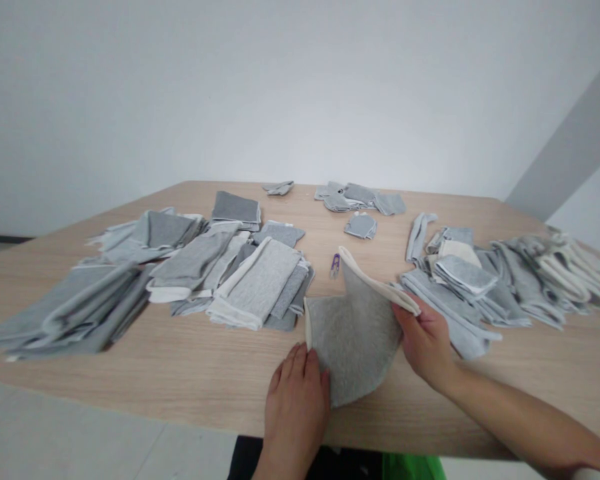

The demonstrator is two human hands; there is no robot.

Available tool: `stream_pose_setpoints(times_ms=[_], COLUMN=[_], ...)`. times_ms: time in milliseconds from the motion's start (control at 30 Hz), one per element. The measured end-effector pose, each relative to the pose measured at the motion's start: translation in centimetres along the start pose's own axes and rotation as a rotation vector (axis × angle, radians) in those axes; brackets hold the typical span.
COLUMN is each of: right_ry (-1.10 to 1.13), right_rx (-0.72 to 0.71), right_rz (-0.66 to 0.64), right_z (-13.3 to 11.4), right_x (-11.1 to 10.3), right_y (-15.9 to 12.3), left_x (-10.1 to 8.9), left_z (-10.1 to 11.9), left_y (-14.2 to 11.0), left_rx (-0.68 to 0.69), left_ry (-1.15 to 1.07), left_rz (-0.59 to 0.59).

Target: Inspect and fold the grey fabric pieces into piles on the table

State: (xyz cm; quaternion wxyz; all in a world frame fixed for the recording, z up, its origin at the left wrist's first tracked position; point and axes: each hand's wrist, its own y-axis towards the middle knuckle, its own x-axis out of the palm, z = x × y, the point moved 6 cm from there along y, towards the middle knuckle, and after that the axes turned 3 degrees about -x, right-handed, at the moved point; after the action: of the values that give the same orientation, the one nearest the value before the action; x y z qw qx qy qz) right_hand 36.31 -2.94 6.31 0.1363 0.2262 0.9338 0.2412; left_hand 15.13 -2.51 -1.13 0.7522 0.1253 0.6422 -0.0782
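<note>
A grey fabric piece [360, 340] with a pale bound edge is between my hands near the front of the table. Its right part is raised and folds upward, while the left part lies low by the tabletop. My right hand [425, 340] is closed on the raised edge, thumb on top. At the lower left edge, my left hand [300, 393] grips the fabric low against the table, its fingers close together. What lies under those fingers is hidden. Just beyond the fabric lies a small pair of purple-handled thread snips [335, 265].
Stacks of folded grey fabric [260, 280] and a larger folded pile [80, 310] cover the left side. More grey and cream pieces [465, 267] are heaped at the right. Small pieces [360, 197] lie at the back by the wall. The wooden table's front edge [180, 413] runs close to me.
</note>
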Motion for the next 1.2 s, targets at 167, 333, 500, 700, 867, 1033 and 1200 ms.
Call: stream_pose_setpoints(times_ms=[167,333,500,700,867,1033,1200], right_ry=[-0.045,-0.094,-0.057,-0.111,-0.245,-0.294,-0.248], right_rx=[-0.108,-0.145,-0.207,-0.401,-0.493,-0.525,-0.774], right_rz=[-0.158,-0.501,-0.669,-0.728,-0.796,-0.876,-0.957], right_z=[-0.5,-1.0,-1.7,-2.2,-1.8,-2.3,-4.4], right_x=[0.8,2.9,4.7,5.7,6.6,6.9,6.2], right_y=[-1.2,-3.3,-4.8,-6.4,-7.8,-8.9,-9.4], left_x=[-0.5,0.1,0.3,-0.5,1.2,1.5,0.7], left_z=[-0.1,-0.2,-0.7,-0.3,0.5,0.0,0.3], left_y=[0.0,-0.1,-0.1,-0.2,-0.7,-0.2,-0.2], left_rx=[-0.007,0.028,0.045,-0.186,-0.431,-0.562,-0.636], left_ry=[0.027,-0.120,-0.641,-1.496,-1.943,-1.946,-1.898], left_rz=[0.079,0.090,0.031,-0.220,-0.323,-0.182,-0.276])
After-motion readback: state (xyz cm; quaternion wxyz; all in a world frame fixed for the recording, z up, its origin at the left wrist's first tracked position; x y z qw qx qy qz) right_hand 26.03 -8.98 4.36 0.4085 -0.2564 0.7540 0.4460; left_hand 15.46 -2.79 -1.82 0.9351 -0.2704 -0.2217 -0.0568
